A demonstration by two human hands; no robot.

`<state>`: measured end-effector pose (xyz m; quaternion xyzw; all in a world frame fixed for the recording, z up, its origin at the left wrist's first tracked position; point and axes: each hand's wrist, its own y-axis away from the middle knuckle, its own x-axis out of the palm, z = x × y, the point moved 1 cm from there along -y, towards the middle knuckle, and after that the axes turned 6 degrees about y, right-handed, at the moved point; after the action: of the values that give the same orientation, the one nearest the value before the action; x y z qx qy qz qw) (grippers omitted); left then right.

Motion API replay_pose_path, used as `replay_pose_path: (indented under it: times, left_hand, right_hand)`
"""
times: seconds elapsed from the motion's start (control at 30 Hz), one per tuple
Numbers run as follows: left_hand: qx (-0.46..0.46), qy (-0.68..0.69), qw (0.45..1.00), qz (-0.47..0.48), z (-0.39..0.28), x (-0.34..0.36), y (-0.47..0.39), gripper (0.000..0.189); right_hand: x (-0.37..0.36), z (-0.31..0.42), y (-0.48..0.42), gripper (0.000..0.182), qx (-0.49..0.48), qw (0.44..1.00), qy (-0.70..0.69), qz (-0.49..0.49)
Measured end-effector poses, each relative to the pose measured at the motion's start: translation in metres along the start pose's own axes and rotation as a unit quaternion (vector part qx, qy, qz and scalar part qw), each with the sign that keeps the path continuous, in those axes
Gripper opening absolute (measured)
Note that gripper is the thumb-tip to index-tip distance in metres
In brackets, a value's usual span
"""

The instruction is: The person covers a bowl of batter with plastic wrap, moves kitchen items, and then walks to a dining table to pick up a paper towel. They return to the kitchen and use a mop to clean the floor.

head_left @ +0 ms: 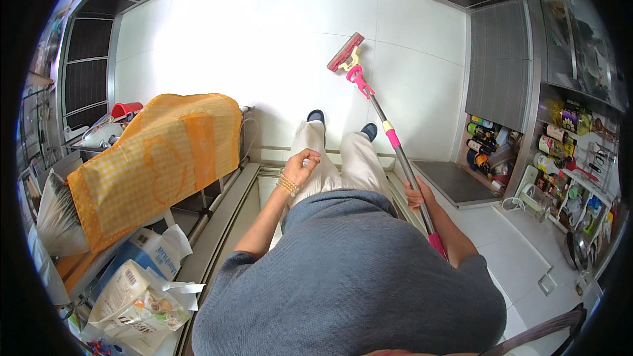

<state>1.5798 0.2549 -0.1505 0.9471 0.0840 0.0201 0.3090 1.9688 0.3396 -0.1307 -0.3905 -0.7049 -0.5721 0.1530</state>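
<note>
My right hand (417,195) is closed round the metal pole of a sponge mop (404,162), at my right side. The pole slants forward and to the left, with pink and pale-yellow joints and a pink pull lever. Its pink sponge head (345,52) is on the white tiled floor (296,74), ahead of my slippers. Bent in front of my left thigh, my left hand (302,167) has its fingers curled and no object visible in it; a beaded bracelet is round the wrist. Whether anything is inside the curled fingers cannot be seen.
A rack under a yellow checked cloth (163,153) stands at left, with packaged goods (141,301) beside it. I stand over a sliding-door track (232,207). Dark cabinets (497,59) edge the floor; at right an open cabinet holds bottles (479,138) near a dark panel (455,183).
</note>
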Motion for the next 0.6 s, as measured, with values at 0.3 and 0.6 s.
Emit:
replay_pose_path:
  times: [0.3,0.6]
  left_hand:
    - [0.146,-0.175,0.962,0.147,-0.060,0.064,-0.015,0.038]
    - [0.371,-0.031,0.919,0.130,-0.114,0.106,-0.055,0.036]
  right_hand:
    - [0.019,0.029,0.011,0.033,-0.093,0.973,0.063,-0.202]
    - [0.093,0.083,-0.173,0.019,-0.144,0.953,0.209,-0.166]
